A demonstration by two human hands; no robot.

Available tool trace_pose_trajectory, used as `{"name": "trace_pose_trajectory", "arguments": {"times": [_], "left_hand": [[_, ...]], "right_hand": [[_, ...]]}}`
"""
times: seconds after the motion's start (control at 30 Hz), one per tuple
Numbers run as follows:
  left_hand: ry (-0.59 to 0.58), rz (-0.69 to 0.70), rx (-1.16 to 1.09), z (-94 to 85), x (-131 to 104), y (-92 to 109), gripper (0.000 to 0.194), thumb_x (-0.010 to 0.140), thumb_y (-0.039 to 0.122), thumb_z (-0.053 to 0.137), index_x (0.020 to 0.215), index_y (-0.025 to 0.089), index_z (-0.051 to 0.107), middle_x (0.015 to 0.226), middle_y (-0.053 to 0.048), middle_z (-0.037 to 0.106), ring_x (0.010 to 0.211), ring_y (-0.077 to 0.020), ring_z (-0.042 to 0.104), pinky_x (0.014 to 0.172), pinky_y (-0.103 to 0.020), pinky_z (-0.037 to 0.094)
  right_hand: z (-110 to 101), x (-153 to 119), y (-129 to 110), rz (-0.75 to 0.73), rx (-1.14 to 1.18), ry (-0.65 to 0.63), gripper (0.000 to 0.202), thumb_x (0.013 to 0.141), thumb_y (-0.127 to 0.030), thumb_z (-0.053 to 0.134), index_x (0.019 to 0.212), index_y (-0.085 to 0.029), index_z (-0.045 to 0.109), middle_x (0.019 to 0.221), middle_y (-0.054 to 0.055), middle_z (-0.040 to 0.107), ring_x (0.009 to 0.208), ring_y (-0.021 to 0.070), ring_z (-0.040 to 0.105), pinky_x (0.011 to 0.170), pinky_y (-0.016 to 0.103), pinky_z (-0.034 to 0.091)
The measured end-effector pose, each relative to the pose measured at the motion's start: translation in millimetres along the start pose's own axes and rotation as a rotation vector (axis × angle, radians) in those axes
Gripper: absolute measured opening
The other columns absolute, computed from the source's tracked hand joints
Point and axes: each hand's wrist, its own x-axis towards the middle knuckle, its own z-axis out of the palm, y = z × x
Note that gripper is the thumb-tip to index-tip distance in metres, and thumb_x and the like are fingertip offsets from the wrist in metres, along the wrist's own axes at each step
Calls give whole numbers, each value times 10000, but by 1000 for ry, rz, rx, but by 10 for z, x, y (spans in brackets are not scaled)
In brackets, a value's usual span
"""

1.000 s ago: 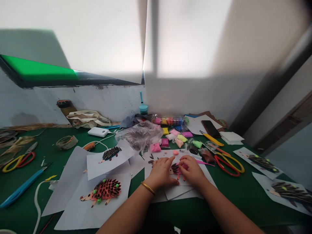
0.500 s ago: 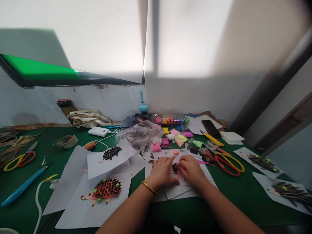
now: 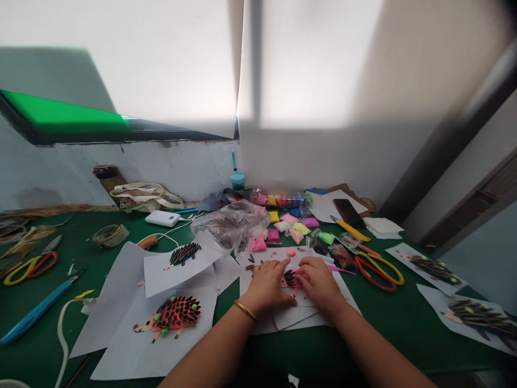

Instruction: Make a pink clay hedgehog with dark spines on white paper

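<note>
On the left, a finished-looking pink hedgehog [image 3: 177, 313] lies on the green surface [image 3: 388, 334], on white paper [image 3: 129, 350]. Then comes the left hand [image 3: 264, 285], thumb and fingers apart. The smaller hedgehog [image 3: 289, 279] lies between the hands, partly hidden. The right hand [image 3: 319, 283] bunches its fingertips on it — I can't tell if its grip holds anything. Hardly anything has moved since a moment ago — so the hands are busy at the same spot. Farther right lie scissors [image 3: 377, 274].

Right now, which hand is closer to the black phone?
The right hand. It is on the near side of the phone, a little to its left; the left hand is also on the near side, but farther left.
</note>
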Motion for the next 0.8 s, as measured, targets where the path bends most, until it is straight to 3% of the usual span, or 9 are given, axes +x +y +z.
{"name": "trace_pose_trajectory", "arguments": {"times": [0.3,0.5,0.8], "left_hand": [[21,26,-14,-12,-17,3,928,517,536,833,1350,355,466,1268,-55,552,1180,-326,475,995,-456,336],[32,33,-2,13,-11,-16,944,511,551,829,1352,327,462,1288,-62,544,1190,-328,465,993,-462,340],[21,28,4,14,-5,-22,945,510,556,827,1350,320,463,1286,-68,547,1192,-336,465,992,-473,344]], "right_hand": [[-35,-3,14,22,55,47,161,807,-199,548,785,-215,707,946,74,627,944,241,554,844,403,446],[-71,-48,-36,-78,-21,78,218,785,-169,555,845,-242,752,965,72,646,948,238,565,844,399,458],[-86,-64,-80,-76,-62,44,232,792,-152,550,838,-248,756,986,60,671,942,227,573,860,390,456]]}}
